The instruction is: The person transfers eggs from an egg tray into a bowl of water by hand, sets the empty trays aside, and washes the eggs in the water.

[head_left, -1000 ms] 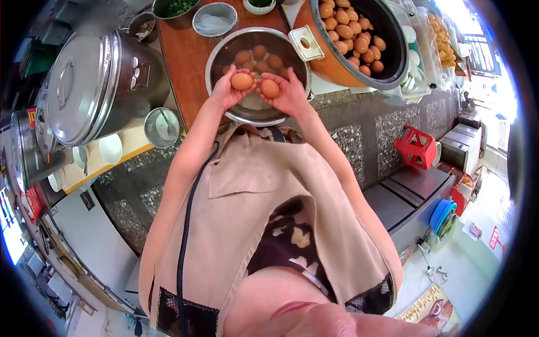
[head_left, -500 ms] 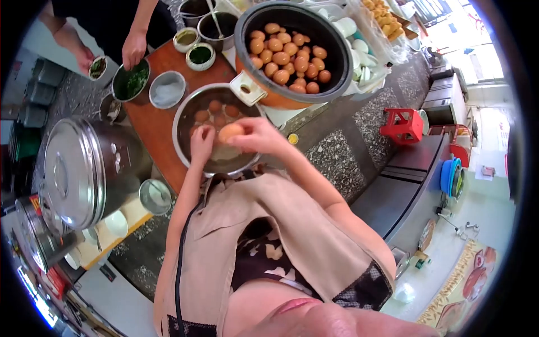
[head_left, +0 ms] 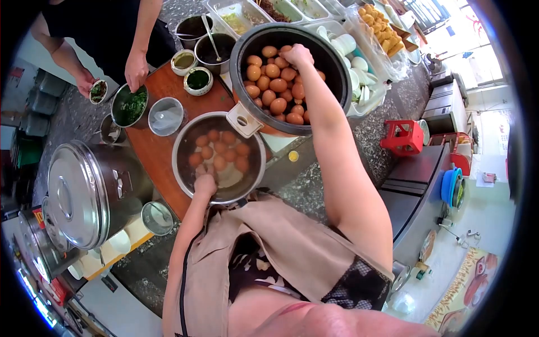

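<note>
A steel bowl (head_left: 260, 174) of water with several brown eggs (head_left: 219, 163) in it stands at the table's near edge. My left hand (head_left: 205, 183) dips into the bowl's near left side; its fingertips are under water and hard to make out. To the right, a large dark round pot (head_left: 346, 84) with an orange outside holds many brown eggs (head_left: 278, 85). Over the pot's far side, my right hand (head_left: 297, 55) has its fingers down on an egg at the top of the pile. Whether it grips that egg is not clear.
A co-worker's hands (head_left: 136, 70) hold a small cup and reach into a bowl of greens (head_left: 130, 106). A plastic bowl (head_left: 166, 117) and sauce pots stand on the wooden table (head_left: 163, 151). A lidded steel pot (head_left: 73, 194) is at left, a red stool (head_left: 403, 138) at right.
My right hand has moved from above the steel bowl, where it held an egg, to the eggs in the dark pot. My left hand has lowered into the water. The view has shifted.
</note>
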Demonstrator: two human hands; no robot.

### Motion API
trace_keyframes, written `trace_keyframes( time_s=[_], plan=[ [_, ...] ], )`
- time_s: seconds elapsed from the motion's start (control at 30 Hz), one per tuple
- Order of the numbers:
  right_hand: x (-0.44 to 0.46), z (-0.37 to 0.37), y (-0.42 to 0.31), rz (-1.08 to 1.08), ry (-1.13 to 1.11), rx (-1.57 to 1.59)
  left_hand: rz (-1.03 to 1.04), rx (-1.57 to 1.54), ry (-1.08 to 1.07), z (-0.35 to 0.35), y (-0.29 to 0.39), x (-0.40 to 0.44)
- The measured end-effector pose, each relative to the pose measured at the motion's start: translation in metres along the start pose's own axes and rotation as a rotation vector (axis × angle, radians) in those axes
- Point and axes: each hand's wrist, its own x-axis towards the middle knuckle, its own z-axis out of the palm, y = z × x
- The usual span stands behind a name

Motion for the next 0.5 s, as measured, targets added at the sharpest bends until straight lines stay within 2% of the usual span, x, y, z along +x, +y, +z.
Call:
trace_keyframes(
  time_s=[0.03, 0.1, 0.17, 0.23, 0.3, 0.33, 0.43, 0.5],
  plan=[
    [0.002, -0.002, -0.001, 0.059, -0.103, 0.013, -0.006, 0.001, -0.01, -0.007, 0.002, 0.002],
    [0.0, -0.007, 0.002, 0.053, -0.151, 0.016, -0.111, -0.036, -0.411, -0.018, 0.004, 0.009],
    [-0.008, -0.014, 0.006, 0.121, -0.131, 0.169, -0.113, -0.051, -0.369, -0.012, 0.003, 0.008],
    [-0.004, -0.003, 0.018, 0.128, -0.004, 0.234, -0.136, -0.148, -0.315, -0.023, 0.01, 0.006],
    [0.02, 0.018, 0.044, 0.031, -0.028, 0.003, -0.126, -0.138, -0.342, -0.019, 0.009, 0.009],
    [0.019, 0.017, 0.05, -0.009, -0.086, 0.053, -0.121, -0.154, -0.362, -0.021, 0.011, 0.008],
    [0.005, 0.003, 0.053, -0.212, -0.13, -0.069, -0.042, -0.195, -0.405, -0.006, 0.0, 0.014],
    [-0.006, 0.008, 0.05, -0.279, 0.173, -0.207, -0.006, -0.147, -0.575, -0.018, 0.002, 0.016]
  ],
)
